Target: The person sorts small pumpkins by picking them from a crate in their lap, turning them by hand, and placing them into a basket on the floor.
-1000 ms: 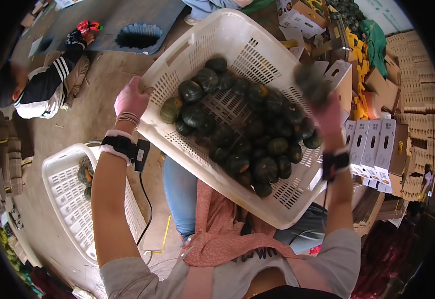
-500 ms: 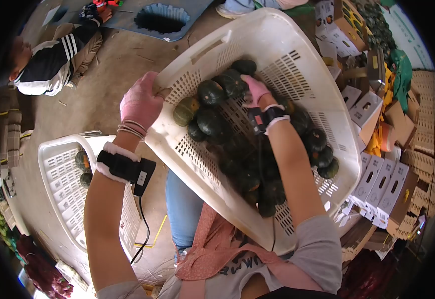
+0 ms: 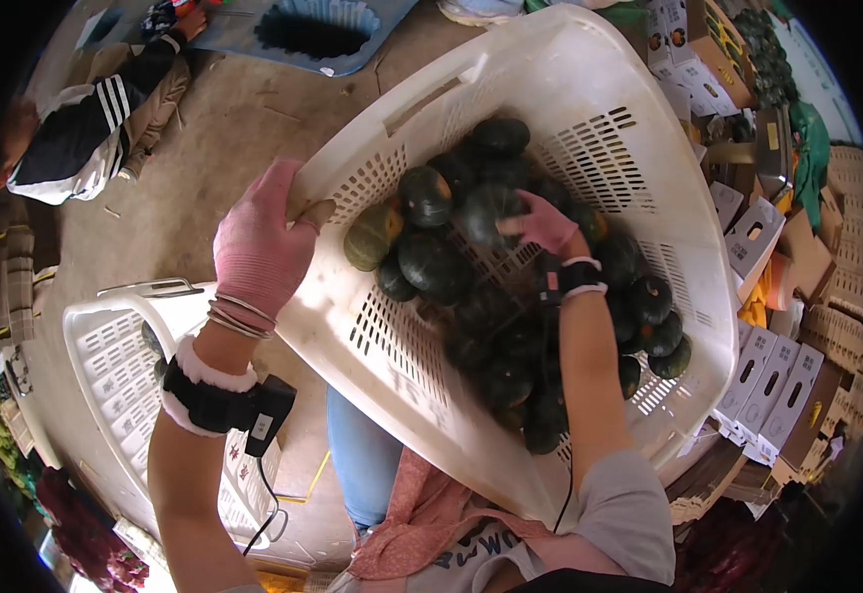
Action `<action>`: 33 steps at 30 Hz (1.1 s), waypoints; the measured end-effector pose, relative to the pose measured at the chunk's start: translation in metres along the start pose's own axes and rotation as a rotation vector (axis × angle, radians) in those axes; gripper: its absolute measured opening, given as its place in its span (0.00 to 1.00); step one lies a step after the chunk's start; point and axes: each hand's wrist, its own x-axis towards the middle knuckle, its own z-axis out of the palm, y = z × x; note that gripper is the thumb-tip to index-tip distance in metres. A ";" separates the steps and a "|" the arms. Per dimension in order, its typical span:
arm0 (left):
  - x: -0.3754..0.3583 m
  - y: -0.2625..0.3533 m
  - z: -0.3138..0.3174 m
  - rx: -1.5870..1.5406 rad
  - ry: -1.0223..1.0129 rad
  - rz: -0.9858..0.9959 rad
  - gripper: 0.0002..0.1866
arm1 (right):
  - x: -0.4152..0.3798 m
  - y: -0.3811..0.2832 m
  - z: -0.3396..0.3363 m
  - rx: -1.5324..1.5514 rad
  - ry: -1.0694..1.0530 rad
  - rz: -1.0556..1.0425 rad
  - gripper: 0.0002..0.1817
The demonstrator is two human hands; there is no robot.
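A large white plastic basket [image 3: 589, 59] is tilted toward me, with several dark green pumpkins [image 3: 436, 267] inside. My left hand [image 3: 265, 237], in a pink glove, is closed on the basket's left rim. Inside the basket my right hand [image 3: 547, 223], also gloved in pink, grips the side of a round green pumpkin [image 3: 492, 213]; part of that hand's grip is hidden. A mottled green-and-orange pumpkin [image 3: 372, 237] rests against the left wall. Shadow hides some pumpkins at the bottom.
A second white basket [image 3: 120, 395] holding a few pumpkins stands at lower left. Printed cartons [image 3: 772, 385] line the right side. A person in a black-and-white jacket [image 3: 71, 148] is at upper left, near a blue plastic piece [image 3: 382, 44] with a dark opening.
My right hand has moved down and slightly right inside the basket, and now has a pumpkin in its fingers. My left hand keeps its hold on the rim. The view has shifted slightly.
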 end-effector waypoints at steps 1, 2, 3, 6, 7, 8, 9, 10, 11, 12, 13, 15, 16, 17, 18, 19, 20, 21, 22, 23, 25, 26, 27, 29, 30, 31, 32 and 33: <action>-0.002 0.000 0.001 0.003 -0.002 -0.006 0.20 | 0.014 -0.004 -0.020 -0.466 -0.063 -0.056 0.30; -0.003 -0.001 0.001 -0.017 0.003 0.006 0.20 | 0.031 -0.008 -0.035 -0.925 -0.130 -0.113 0.31; -0.003 -0.003 0.001 -0.037 0.013 0.020 0.21 | 0.026 -0.028 -0.031 -0.940 0.205 -0.161 0.35; -0.004 -0.004 0.003 -0.071 0.037 0.030 0.20 | 0.058 -0.062 -0.013 -1.288 0.555 -0.417 0.38; -0.004 -0.003 0.002 -0.059 0.037 0.030 0.20 | 0.077 -0.062 -0.009 -1.352 0.537 -0.375 0.40; -0.004 -0.002 0.001 -0.046 0.035 0.029 0.19 | 0.097 -0.059 -0.007 -1.414 0.516 -0.331 0.41; -0.003 -0.001 -0.001 -0.053 0.017 0.005 0.19 | 0.120 -0.043 -0.012 -1.439 0.631 -0.427 0.36; -0.002 0.002 -0.003 -0.061 -0.008 -0.020 0.19 | 0.120 -0.040 -0.009 -1.414 0.656 -0.435 0.36; -0.002 0.002 -0.004 -0.070 -0.035 -0.046 0.19 | 0.114 -0.040 -0.007 -1.390 0.681 -0.440 0.36; -0.003 0.002 -0.002 -0.086 -0.033 -0.042 0.18 | 0.109 -0.041 -0.002 -1.366 0.708 -0.446 0.36; -0.002 0.001 -0.001 -0.103 -0.029 -0.033 0.18 | 0.108 -0.042 -0.002 -1.398 0.774 -0.512 0.33; -0.001 0.000 0.000 -0.100 -0.009 -0.012 0.18 | 0.093 -0.043 -0.008 -1.187 0.836 -0.533 0.30; -0.001 -0.001 0.000 -0.082 -0.015 -0.008 0.19 | 0.078 -0.044 -0.007 -1.086 0.870 -0.543 0.28; 0.000 -0.001 -0.001 -0.068 -0.020 -0.002 0.20 | 0.057 -0.034 -0.005 -0.802 0.978 -0.562 0.25; 0.000 -0.001 -0.001 -0.056 -0.022 0.004 0.22 | 0.034 -0.026 -0.004 -0.051 0.626 -0.494 0.24; 0.000 -0.001 -0.001 -0.056 -0.013 0.004 0.20 | 0.004 -0.014 0.001 0.272 0.464 -0.541 0.20; -0.001 -0.001 0.000 -0.055 -0.006 0.006 0.18 | -0.018 0.019 0.002 0.532 0.224 -0.554 0.23; 0.000 -0.001 0.001 -0.053 0.004 0.009 0.17 | -0.037 0.054 0.003 0.783 -0.029 -0.559 0.26; 0.000 -0.001 0.001 -0.032 0.003 0.002 0.17 | -0.057 0.072 0.017 0.888 -0.168 -0.552 0.34; 0.001 -0.002 0.002 -0.008 0.001 -0.005 0.17 | -0.072 0.076 0.033 0.928 -0.332 -0.573 0.40; 0.000 -0.001 0.001 0.018 -0.015 -0.013 0.17 | -0.100 0.104 0.051 0.956 -0.289 -0.409 0.42; 0.000 0.000 0.000 0.018 -0.019 -0.017 0.17 | -0.116 0.097 0.061 0.719 -0.221 -0.325 0.37; 0.001 0.001 0.000 0.015 -0.024 -0.019 0.17 | -0.133 0.090 0.071 0.483 -0.179 -0.238 0.32; 0.002 -0.003 0.003 0.028 -0.008 -0.001 0.20 | -0.168 0.052 0.071 0.005 -0.210 -0.280 0.30; 0.003 -0.004 0.004 0.038 -0.004 0.008 0.21 | -0.184 0.027 0.057 -0.313 -0.182 -0.378 0.29; 0.005 -0.004 0.004 0.041 -0.019 0.003 0.21 | -0.199 0.002 0.028 -0.154 -0.058 -0.340 0.29; 0.005 -0.004 0.004 0.048 -0.036 -0.006 0.20 | -0.211 -0.032 0.003 0.086 0.301 -0.421 0.25; 0.006 -0.005 0.004 0.055 -0.056 -0.019 0.20 | -0.221 -0.064 -0.038 0.271 0.524 -0.634 0.21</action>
